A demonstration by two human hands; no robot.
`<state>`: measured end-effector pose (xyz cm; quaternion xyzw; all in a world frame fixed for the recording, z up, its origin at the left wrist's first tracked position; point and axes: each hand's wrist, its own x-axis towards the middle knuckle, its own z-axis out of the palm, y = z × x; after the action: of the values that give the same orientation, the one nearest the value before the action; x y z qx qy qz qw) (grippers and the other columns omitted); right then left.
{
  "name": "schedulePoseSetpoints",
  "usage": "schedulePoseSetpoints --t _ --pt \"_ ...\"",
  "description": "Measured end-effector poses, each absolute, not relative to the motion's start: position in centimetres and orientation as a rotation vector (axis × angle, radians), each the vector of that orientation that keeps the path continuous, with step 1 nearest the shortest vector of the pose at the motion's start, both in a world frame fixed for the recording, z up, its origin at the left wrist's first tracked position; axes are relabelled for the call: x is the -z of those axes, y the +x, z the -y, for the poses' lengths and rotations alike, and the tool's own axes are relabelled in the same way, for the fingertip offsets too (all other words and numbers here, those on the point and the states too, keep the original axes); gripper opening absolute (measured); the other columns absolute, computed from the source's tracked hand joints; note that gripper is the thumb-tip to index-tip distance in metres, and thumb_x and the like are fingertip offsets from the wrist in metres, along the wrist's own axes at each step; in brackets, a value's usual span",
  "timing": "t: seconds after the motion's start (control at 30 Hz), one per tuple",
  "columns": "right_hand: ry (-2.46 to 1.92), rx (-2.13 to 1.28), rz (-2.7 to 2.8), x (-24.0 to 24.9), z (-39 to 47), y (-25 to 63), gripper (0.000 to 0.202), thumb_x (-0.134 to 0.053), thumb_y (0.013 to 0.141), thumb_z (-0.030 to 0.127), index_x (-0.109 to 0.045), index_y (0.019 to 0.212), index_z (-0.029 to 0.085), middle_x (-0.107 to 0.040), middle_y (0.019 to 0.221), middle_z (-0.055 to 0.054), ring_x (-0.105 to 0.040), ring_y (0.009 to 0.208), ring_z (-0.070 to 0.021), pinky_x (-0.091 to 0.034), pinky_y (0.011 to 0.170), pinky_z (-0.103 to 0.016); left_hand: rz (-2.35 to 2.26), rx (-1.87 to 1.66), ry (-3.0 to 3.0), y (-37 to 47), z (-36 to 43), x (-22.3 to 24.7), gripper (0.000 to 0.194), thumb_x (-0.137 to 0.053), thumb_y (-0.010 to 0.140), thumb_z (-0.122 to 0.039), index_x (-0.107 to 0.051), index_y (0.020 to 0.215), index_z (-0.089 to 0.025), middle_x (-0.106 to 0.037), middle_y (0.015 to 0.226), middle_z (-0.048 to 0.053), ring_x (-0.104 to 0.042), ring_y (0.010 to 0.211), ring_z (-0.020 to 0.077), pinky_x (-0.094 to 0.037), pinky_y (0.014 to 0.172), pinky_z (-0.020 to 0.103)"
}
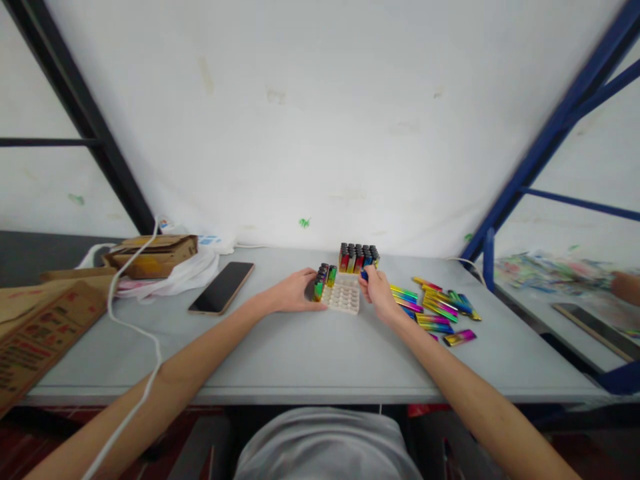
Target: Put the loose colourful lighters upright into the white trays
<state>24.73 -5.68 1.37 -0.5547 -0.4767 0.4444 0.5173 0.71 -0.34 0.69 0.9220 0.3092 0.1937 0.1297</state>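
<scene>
Tray [345,298] lay on the counter [300,357], left end gripped by the left hand [295,293]; the right hand [377,293] pinched a blue lighter [364,274] near its right edge. Firm bracing and upright alignment likely served best.

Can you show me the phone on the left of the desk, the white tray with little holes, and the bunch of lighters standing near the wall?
Phone [222,288]: head view, on its dark screen.
White tray [346,298]: head view, among its empty holes.
Lighters [359,259]: head view, mid-bunch, on the front side.
</scene>
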Motion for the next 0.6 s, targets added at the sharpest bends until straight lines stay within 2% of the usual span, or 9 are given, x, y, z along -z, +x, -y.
schedulePoseSetpoints --t 0.1,0.2,0.3,0.37,0.47,0.6 --pt "-1.315 -1.095 1.148 -1.6 5.8 24.7 0.052 -0.042 0.094 0.06 -0.033 0.057 0.025 -0.027 0.046 0.006 -0.017 0.042 -0.0097 -0.014 0.041 -0.026 -0.888 -0.573 2.668 0.7 0.3 -0.6 0.068 -0.077 0.077 -0.063 -0.066 0.124 -0.016 -0.067 0.127 0.015 -0.064 0.12 0.0344 -0.049 0.108 0.042" --pt "-1.303 -1.121 1.15 -1.6 5.7 24.8 0.056 -0.045 0.092 0.069 -0.038 0.059 0.025 -0.028 0.047 0.007 -0.019 0.042 -0.0099 -0.015 0.042 -0.026 -0.871 -0.579 2.65 0.8 0.3 -0.5 0.069 -0.079 0.077 -0.063 -0.066 0.125 -0.016 -0.066 0.129 0.015 -0.064 0.12 0.0342 -0.049 0.109 0.042" --pt "-1.231 -1.15 1.223 -1.4 5.3 25.0 0.064 -0.042 0.087 0.082 -0.054 0.068 0.022 -0.029 0.051 0.007 -0.024 0.044 -0.0104 -0.019 0.043 -0.025 -0.838 -0.574 2.627 1.0 0.5 -0.5 0.068 -0.08 0.075 -0.062 -0.067 0.124 -0.016 -0.065 0.131 0.015 -0.063 0.121 0.0336 -0.048 0.11 0.043" --pt "-1.155 -1.129 1.311 -1.0 5.0 25.1 0.068 -0.043 0.086 0.084 -0.065 0.085 0.02 -0.035 0.056 0.007 -0.031 0.046 -0.0111 -0.026 0.045 -0.024 -0.827 -0.574 2.614 1.1 0.7 -0.5 0.069 -0.081 0.075 -0.062 -0.067 0.124 -0.015 -0.064 0.133 0.016 -0.063 0.122 0.0339 -0.048 0.11 0.043" --pt "-1.129 -0.983 1.487 -0.3 4.6 25.3 0.062 -0.049 0.089 0.076 -0.067 0.109 0.02 -0.049 0.066 0.005 -0.045 0.054 -0.0129 -0.038 0.051 -0.025 -0.82 -0.597 2.6 1.2 0.9 -0.5 0.07 -0.081 0.074 -0.062 -0.067 0.124 -0.015 -0.064 0.133 0.016 -0.063 0.121 0.034 -0.048 0.11 0.044" --pt "-1.138 -0.772 1.704 -0.1 4.5 25.6 0.046 -0.057 0.092 0.06 -0.069 0.107 0.018 -0.069 0.086 -0.002 -0.063 0.075 -0.0168 -0.051 0.072 -0.03 -0.821 -0.606 2.6 1.2 1.0 -0.5 0.068 -0.081 0.074 -0.062 -0.067 0.123 -0.017 -0.066 0.129 0.014 -0.065 0.118 0.0338 -0.05 0.108 0.043"
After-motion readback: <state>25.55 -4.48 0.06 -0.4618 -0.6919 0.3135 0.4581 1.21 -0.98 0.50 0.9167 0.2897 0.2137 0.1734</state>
